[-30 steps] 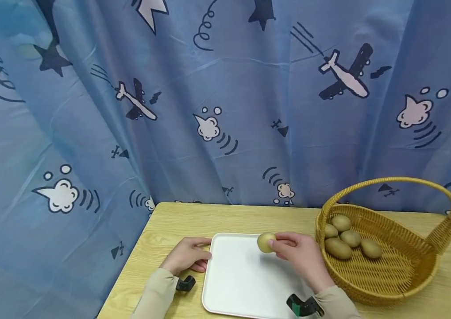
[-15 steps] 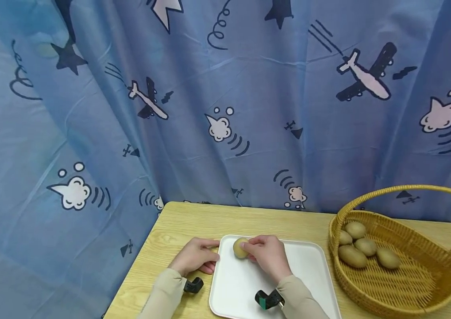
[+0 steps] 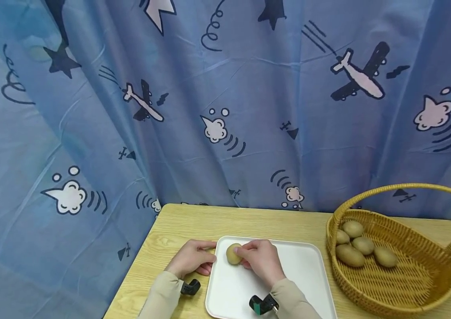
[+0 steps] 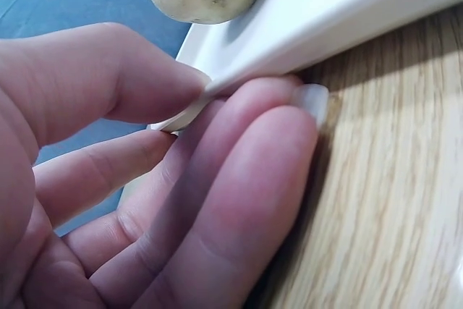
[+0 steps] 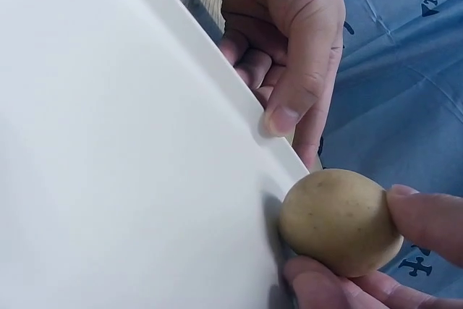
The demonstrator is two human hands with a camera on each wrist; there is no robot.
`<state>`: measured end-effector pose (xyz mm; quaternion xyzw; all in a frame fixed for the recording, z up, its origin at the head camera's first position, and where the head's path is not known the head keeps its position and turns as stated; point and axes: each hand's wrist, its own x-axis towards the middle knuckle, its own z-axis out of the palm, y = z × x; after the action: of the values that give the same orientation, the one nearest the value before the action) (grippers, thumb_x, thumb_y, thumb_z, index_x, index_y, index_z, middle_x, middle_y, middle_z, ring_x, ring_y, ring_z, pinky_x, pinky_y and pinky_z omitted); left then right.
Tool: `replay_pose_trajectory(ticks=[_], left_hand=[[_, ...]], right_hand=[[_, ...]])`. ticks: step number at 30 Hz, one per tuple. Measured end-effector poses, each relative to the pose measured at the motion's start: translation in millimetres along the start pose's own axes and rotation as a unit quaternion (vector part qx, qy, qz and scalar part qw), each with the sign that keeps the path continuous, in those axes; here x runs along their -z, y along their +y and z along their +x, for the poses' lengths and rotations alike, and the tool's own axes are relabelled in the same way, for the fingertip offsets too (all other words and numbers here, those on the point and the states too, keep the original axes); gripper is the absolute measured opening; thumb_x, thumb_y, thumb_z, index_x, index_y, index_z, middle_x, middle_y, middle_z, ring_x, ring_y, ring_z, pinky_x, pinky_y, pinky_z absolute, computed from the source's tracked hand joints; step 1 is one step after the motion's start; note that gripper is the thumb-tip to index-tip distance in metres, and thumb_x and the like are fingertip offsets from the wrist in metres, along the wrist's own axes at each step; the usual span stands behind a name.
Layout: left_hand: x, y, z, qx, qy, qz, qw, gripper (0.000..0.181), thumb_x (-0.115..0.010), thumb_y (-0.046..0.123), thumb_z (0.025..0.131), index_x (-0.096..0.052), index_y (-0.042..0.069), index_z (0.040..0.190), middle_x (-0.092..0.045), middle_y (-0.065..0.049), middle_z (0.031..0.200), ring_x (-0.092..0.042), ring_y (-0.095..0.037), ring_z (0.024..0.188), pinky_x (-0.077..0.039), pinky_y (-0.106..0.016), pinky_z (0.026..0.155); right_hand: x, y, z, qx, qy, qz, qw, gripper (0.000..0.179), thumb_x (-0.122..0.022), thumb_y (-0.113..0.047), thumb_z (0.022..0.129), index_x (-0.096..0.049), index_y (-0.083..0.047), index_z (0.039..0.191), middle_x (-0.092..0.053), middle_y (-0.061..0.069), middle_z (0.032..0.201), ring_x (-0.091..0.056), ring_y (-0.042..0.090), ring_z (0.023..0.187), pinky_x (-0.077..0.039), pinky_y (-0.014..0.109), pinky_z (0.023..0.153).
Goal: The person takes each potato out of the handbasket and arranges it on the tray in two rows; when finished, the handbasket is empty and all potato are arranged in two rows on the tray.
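tan oval potato (image 3: 233, 254) now just beside the left hand (image 3: 193, 259)

it has crossed the glossy white rectangular tray (image 3: 298, 268), pinched in the right hand (image 3: 263, 262); the left pinches the tray's rim. the carry looks nearly done, the potato not yet released.

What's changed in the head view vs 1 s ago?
The right hand has carried its potato leftward over the white tray, to near the far left corner. Nothing newly grasped or let go: it still pinches the potato. Unchanged: left hand holding the tray's left rim, five other potatoes in the wicker basket.
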<state>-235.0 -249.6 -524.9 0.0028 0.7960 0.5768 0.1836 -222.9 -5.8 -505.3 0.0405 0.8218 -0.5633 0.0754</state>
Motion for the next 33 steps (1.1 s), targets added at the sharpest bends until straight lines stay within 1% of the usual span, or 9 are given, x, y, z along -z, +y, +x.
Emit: replay_pose_trajectory(ticks=[8,15,18,20,21,24,29,31,33], left_hand=[[-0.5,3.0,-1.6,0.0,0.0,0.003,1.0,0.055,-0.08,0.013,0.094,-0.069,0.011,0.147,-0.074,-0.006,0.073,-0.069,-0.01,0.056,-0.068,-0.032,0.059],[0.0,0.1,0.7,0.002,-0.007,-0.004,1.0,0.055,-0.081,0.014,0.094,-0.068,0.011,0.148,-0.074,-0.007,0.074,-0.07,-0.012,0.056,-0.069,-0.034,0.06],[3.2,-1.6,-1.4,0.003,-0.009,-0.008,0.9999,0.056,-0.08,0.015,0.095,-0.067,0.01,0.149,-0.075,-0.007,0.075,-0.07,-0.011,0.057,-0.069,-0.034,0.061],[1.6,0.0,-2.0,0.003,-0.014,-0.008,0.9999,0.056,-0.079,0.016,0.096,-0.065,0.01,0.15,-0.075,-0.006,0.075,-0.07,-0.011,0.058,-0.069,-0.034,0.063],[1.4,0.8,-2.8,0.003,-0.016,-0.007,0.9998,0.056,-0.079,0.016,0.097,-0.065,0.01,0.151,-0.075,-0.006,0.075,-0.07,-0.01,0.058,-0.069,-0.033,0.063],[2.0,2.1,-4.0,0.002,-0.018,-0.005,0.9998,0.058,-0.079,0.018,0.097,-0.064,0.009,0.152,-0.075,-0.006,0.075,-0.07,-0.01,0.06,-0.069,-0.033,0.064],[1.6,0.7,-4.0,0.007,-0.022,-0.003,0.9997,0.06,-0.081,0.021,0.097,-0.063,0.009,0.153,-0.075,-0.006,0.076,-0.071,-0.011,0.063,-0.069,-0.033,0.065],[0.5,-1.0,-3.5,0.01,-0.022,-0.003,0.9997,0.061,-0.081,0.022,0.096,-0.062,0.009,0.153,-0.076,-0.007,0.077,-0.072,-0.012,0.063,-0.069,-0.033,0.066],[-1.1,-2.5,-3.3,0.012,-0.02,-0.004,0.9997,0.062,-0.082,0.022,0.096,-0.062,0.009,0.153,-0.076,-0.008,0.078,-0.072,-0.013,0.064,-0.069,-0.033,0.065]], right_hand=[[8,-1,-0.5,0.01,0.018,-0.036,0.9991,0.028,-0.085,-0.032,0.093,-0.083,-0.005,0.092,-0.076,0.004,0.077,-0.069,0.016,0.069,-0.054,0.025,0.06],[17,-2,-1.4,0.02,0.031,-0.056,0.9978,0.021,-0.084,-0.027,0.094,-0.083,-0.007,0.089,-0.076,0.004,0.073,-0.07,0.017,0.068,-0.052,0.025,0.06],[22,-3,-5.3,0.023,0.025,-0.063,0.9974,0.02,-0.083,-0.025,0.094,-0.083,-0.006,0.092,-0.076,0.004,0.075,-0.069,0.017,0.069,-0.052,0.026,0.061],[32,-3,-13.0,0.025,0.019,-0.062,0.9976,0.02,-0.082,-0.025,0.094,-0.083,-0.006,0.097,-0.077,0.002,0.079,-0.069,0.015,0.072,-0.054,0.027,0.062],[38,-4,-17.9,0.031,0.015,-0.06,0.9976,0.021,-0.083,-0.025,0.093,-0.083,-0.005,0.1,-0.078,0.002,0.081,-0.07,0.014,0.074,-0.055,0.027,0.064],[60,-8,-35.5,0.07,-0.001,-0.06,0.9957,0.025,-0.084,-0.026,0.092,-0.083,-0.007,0.108,-0.081,-0.001,0.091,-0.073,0.011,0.081,-0.06,0.028,0.07],[116,-4,-71.3,0.14,-0.031,-0.068,0.9873,0.028,-0.085,-0.03,0.095,-0.081,-0.011,0.114,-0.083,-0.002,0.102,-0.076,0.006,0.088,-0.063,0.023,0.079],[142,3,-86.4,0.155,-0.026,-0.074,0.9848,0.026,-0.085,-0.029,0.095,-0.081,-0.012,0.115,-0.083,-0.001,0.105,-0.076,0.004,0.09,-0.064,0.021,0.081],[168,11,-100.1,0.167,-0.005,-0.087,0.982,0.023,-0.084,-0.027,0.096,-0.081,-0.015,0.115,-0.083,-0.001,0.108,-0.076,0.001,0.091,-0.065,0.021,0.081]])
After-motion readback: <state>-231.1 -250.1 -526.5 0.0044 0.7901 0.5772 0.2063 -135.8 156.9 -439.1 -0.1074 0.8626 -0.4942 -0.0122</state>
